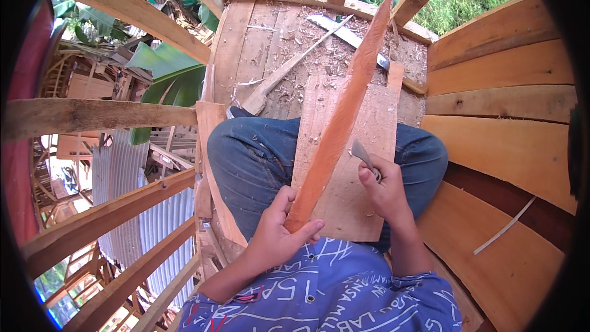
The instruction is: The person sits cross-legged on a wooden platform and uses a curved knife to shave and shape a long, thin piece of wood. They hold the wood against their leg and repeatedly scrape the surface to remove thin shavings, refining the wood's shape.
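Note:
My left hand (pixel 284 229) is closed round the lower end of a long, reddish-brown strip of wood (pixel 342 120). The strip slants away to the far right and tapers to a point. In my right hand (pixel 386 194) is a small knife (pixel 361 153) with a short curved blade, its tip beside the strip's right edge; I cannot tell if it touches. Most of the knife's handle is hidden by my fingers. A wide pale board (pixel 350 206) lies across my lap under both, between my bent knees.
Beyond my legs, a machete (pixel 344 32) and a pale paddle-shaped wooden piece (pixel 275 80) lie among shavings on the plank floor (pixel 233 40). Slatted rails (pixel 104 117) stand to the left, a plank wall (pixel 501 98) to the right. A thin strip (pixel 505 225) lies against that wall.

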### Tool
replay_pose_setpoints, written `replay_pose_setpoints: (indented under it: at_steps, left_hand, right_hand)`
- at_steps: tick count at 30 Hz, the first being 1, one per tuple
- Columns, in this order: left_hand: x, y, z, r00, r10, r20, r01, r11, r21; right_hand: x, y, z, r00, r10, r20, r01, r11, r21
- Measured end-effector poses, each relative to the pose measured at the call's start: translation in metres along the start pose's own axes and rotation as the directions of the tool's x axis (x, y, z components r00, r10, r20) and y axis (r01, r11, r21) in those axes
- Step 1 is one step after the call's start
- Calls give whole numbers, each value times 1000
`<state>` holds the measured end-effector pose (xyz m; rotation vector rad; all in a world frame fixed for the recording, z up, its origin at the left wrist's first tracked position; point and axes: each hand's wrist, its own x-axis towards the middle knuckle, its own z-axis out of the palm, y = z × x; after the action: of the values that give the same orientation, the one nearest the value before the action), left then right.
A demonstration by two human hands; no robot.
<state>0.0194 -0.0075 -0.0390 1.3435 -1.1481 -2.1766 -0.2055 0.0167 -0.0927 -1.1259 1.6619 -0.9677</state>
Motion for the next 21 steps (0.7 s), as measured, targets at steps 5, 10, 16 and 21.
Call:
replay_pose_setpoints:
  at_steps: [5,10,16,21]
  left_hand:
    - [10,15,9,983,-146,112,149,989,-15]
    - [15,5,14,979,53,198,-66,996,62]
    - [20,4,10,827,-192,528,426,827,-367]
    - [18,1,12,941,-117,317,163,979,-121]
  right_hand:
    - [-5,-16,15,983,25,182,-106,884,455]
    - [-3,-31,14,979,127,157,-199,733,650]
    - [-5,-32,6,993,64,100,-110,818,564]
    - [-1,-34,-27,978,-141,-153,133,989,-62]
